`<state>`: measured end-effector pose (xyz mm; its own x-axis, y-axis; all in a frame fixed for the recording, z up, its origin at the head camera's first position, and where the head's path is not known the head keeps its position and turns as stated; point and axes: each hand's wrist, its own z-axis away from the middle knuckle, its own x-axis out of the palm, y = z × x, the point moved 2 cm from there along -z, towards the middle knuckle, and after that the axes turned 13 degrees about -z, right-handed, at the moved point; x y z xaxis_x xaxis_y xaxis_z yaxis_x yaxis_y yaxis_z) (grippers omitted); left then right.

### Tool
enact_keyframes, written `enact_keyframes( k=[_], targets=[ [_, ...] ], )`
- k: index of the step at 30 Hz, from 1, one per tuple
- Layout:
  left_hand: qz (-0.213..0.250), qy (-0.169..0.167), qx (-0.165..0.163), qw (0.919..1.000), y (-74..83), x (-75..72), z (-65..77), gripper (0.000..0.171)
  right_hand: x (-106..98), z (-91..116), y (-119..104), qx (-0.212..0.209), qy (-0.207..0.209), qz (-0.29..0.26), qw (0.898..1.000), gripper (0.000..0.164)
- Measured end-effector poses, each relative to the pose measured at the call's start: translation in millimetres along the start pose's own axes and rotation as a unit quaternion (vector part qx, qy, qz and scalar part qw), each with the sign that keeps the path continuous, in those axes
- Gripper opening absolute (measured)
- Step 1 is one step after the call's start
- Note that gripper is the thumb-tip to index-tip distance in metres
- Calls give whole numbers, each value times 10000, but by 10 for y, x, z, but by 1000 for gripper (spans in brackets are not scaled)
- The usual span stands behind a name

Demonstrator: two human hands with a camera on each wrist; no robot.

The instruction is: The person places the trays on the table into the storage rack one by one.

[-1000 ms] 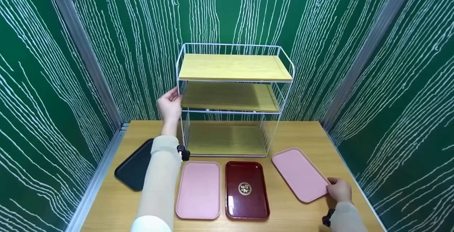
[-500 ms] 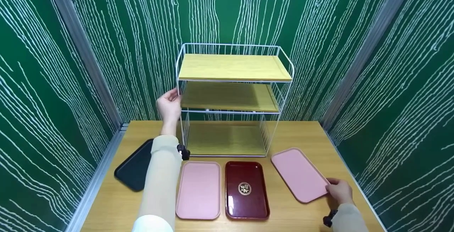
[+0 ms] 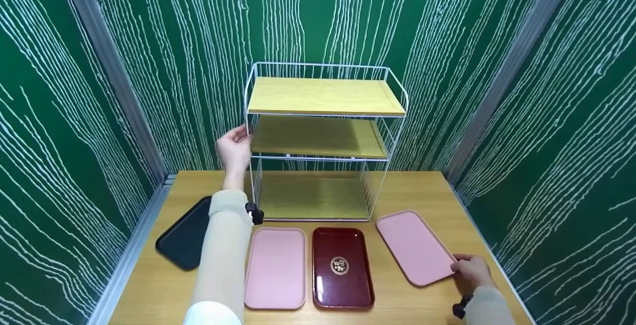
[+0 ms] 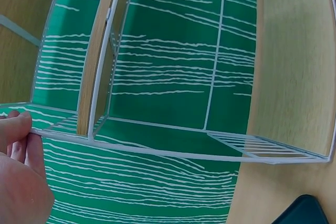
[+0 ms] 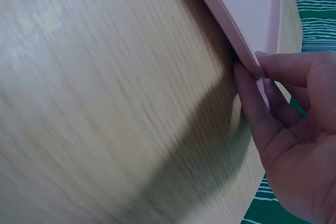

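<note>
A three-tier wire rack [image 3: 318, 158] with wooden shelves stands at the back of the table. My left hand [image 3: 234, 150] grips its left front post beside the middle shelf; the left wrist view shows thumb and fingers [image 4: 34, 153] pinching the white wire. At the table's right, my right hand [image 3: 473, 269] pinches the near right corner of a pink tray [image 3: 417, 248] lying at a slant. In the right wrist view the thumb lies over the tray's rim and fingertips [image 5: 243, 77] sit under it.
Another pink tray [image 3: 276, 268] and a dark red tray [image 3: 343, 268] with a gold emblem lie side by side before the rack. A black tray [image 3: 184, 235] at the left is partly hidden by my left sleeve. Green walls enclose the wooden table [image 3: 417, 191] on three sides.
The head view has shifted slightly, so everything sits a little further left. Both hands keep their holds on the rack and the pink tray.
</note>
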<state>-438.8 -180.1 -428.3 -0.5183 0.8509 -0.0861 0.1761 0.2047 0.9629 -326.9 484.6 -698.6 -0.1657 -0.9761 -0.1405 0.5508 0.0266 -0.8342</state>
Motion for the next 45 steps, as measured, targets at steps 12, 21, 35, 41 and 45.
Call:
enact_keyframes(
  k=[12, 21, 35, 41, 45],
  targets=[
    [-92, -12, 11, 10000, 16, 9, 35, 28, 7, 139, -77, -102, 137, -285, 9994, 64],
    [-247, -31, -1, 9997, 3, 4, 42, 26, 44, 275, -66, 41, 258, -568, 9980, 62],
    [-67, -121, -103, 9999, 38, -42, 32, 27, 73, 341, -32, 478, 299, -1673, 9843, 68],
    [-10, -40, -69, 10000, 34, -35, 21, 26, 41, 304, 27, 438, 294, -2066, 9770, 73],
    [-40, -27, -116, 9999, 31, -9, 25, 25, 10, 310, 73, 322, 223, -2292, 9726, 74]
  ],
)
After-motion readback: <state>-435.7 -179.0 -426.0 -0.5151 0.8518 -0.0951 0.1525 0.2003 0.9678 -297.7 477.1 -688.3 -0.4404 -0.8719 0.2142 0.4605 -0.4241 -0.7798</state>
